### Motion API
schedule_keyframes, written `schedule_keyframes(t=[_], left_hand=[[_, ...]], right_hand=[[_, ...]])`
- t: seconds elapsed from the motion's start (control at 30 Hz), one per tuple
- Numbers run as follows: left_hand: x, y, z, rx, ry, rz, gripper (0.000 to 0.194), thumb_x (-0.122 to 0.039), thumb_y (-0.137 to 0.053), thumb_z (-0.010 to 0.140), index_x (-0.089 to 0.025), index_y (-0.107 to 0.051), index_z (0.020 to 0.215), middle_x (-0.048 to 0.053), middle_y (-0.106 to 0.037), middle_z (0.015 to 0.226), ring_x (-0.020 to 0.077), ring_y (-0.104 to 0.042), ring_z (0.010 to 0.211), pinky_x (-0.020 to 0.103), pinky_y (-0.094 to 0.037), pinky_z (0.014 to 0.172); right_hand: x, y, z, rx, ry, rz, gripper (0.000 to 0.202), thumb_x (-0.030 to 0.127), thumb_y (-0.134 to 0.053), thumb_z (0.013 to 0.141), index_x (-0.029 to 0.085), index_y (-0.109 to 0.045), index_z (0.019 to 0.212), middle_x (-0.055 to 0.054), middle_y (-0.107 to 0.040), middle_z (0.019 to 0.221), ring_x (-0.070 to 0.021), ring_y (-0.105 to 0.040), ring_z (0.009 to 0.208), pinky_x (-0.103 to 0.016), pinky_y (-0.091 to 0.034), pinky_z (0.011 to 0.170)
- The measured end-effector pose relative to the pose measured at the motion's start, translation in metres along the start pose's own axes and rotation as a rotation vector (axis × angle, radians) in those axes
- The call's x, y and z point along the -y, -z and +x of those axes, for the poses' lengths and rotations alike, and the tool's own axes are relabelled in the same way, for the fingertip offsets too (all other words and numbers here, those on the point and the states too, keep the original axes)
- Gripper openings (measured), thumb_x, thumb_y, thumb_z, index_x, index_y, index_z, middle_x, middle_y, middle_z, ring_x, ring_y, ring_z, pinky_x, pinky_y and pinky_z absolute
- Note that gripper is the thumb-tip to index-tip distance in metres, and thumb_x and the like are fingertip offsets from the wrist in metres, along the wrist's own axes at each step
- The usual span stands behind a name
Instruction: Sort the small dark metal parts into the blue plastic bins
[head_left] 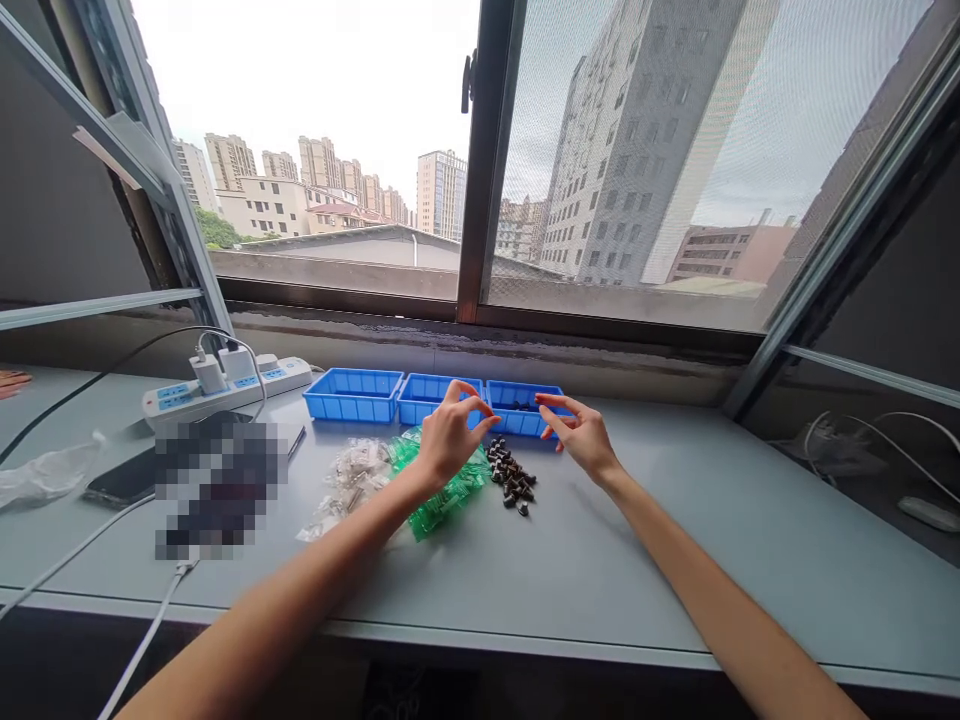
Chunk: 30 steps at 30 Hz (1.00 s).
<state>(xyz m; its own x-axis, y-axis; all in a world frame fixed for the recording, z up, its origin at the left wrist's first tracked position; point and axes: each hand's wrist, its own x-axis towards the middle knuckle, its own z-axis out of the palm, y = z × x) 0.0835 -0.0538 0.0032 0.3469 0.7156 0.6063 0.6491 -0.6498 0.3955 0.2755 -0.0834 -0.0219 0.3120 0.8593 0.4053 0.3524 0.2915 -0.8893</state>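
My left hand [450, 438] hovers over the green pile, thumb and index finger curled together in a pinch. Whatever is between those fingertips is too small to make out. Held in front of the right blue bin [525, 397], my right hand [585, 440] has its fingers apart, with nothing visible in them. A few dark pieces lie in that bin. Between and below the hands is a heap of small dark, metallic-looking caps or knobs [514, 475]. Green translucent plastic pieces [439, 500] lie beneath my left hand, beside a pile of clear plastic pieces [352, 480].
Two more blue bins, the left bin [352, 395] and the middle bin [424, 395], stand in the same row. A power strip [225, 385] with chargers, a dark phone [124, 475], a blurred-out item and white cables [154, 640] occupy the left side. Behind the grey table [675, 500] is a window.
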Motion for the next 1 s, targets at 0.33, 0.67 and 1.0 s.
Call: schedule_keyframes(t=[0.33, 0.67, 1.0], left_hand=[[-0.002, 0.005, 0.004, -0.081, 0.044, -0.022, 0.026, -0.038, -0.049, 0.086, -0.02, -0.068, 0.081, 0.003, -0.057, 0.1, 0.0069, -0.05, 0.054, 0.02, -0.033, 0.047], [-0.003, 0.003, 0.002, -0.059, 0.051, -0.01, 0.027, -0.038, -0.047, 0.086, -0.019, -0.067, 0.08, 0.003, -0.057, 0.1, 0.0077, -0.051, 0.056, 0.02, -0.032, 0.046], [-0.005, 0.003, 0.002, -0.038, 0.068, -0.023, 0.025, -0.035, -0.048, 0.086, -0.02, -0.067, 0.079, 0.002, -0.057, 0.101, 0.007, -0.05, 0.054, 0.02, -0.03, 0.046]], right_hand=[[0.02, 0.011, -0.017, 0.693, 0.09, -0.318, 0.074, 0.041, -0.082, 0.046, 0.034, -0.059, 0.116, -0.004, -0.048, 0.124, -0.0249, -0.05, 0.109, -0.039, -0.044, 0.091], [0.01, 0.011, -0.016, 0.766, 0.01, -0.38, 0.057, 0.037, -0.076, 0.058, 0.027, -0.061, 0.113, -0.006, -0.053, 0.118, -0.0257, -0.049, 0.112, -0.039, -0.04, 0.098], [0.002, 0.008, -0.01, 0.576, 0.071, -0.533, 0.029, 0.033, -0.069, 0.067, 0.022, -0.067, 0.094, -0.004, -0.065, 0.092, -0.0176, -0.056, 0.072, -0.033, -0.046, 0.068]])
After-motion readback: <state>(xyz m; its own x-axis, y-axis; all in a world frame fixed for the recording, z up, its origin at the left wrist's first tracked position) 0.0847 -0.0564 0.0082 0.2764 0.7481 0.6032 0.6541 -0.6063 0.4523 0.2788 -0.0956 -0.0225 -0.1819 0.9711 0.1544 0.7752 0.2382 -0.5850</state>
